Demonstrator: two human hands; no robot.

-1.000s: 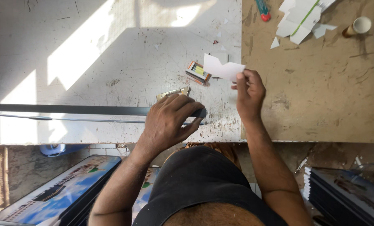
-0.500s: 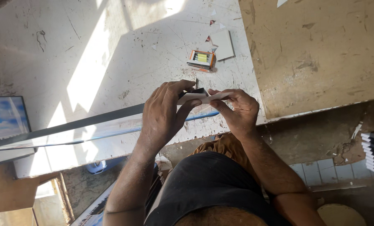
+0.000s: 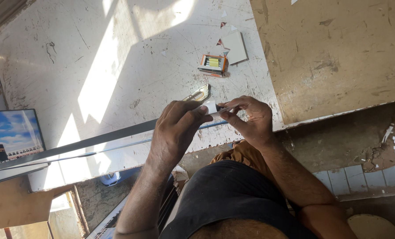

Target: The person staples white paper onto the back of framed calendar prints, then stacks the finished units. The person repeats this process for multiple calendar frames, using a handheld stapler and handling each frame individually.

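Head view: left hand (image 3: 177, 132) clamped round strip (image 3: 95, 142) end at table (image 3: 118, 66) edge; right hand (image 3: 248, 119) pinching white piece (image 3: 211, 107) against it. Risk: the unsupported strip could sag, pulling the piece loose; a blade (image 3: 198, 94) lies just beyond the knuckles.

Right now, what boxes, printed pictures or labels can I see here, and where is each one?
Small box: on the white table above the hands, rectangular, orange with a yellow-green centre.
Framed printed picture: left edge, rectangular, blue sky and clouds, dark frame.
White card: just right of the box, plain.
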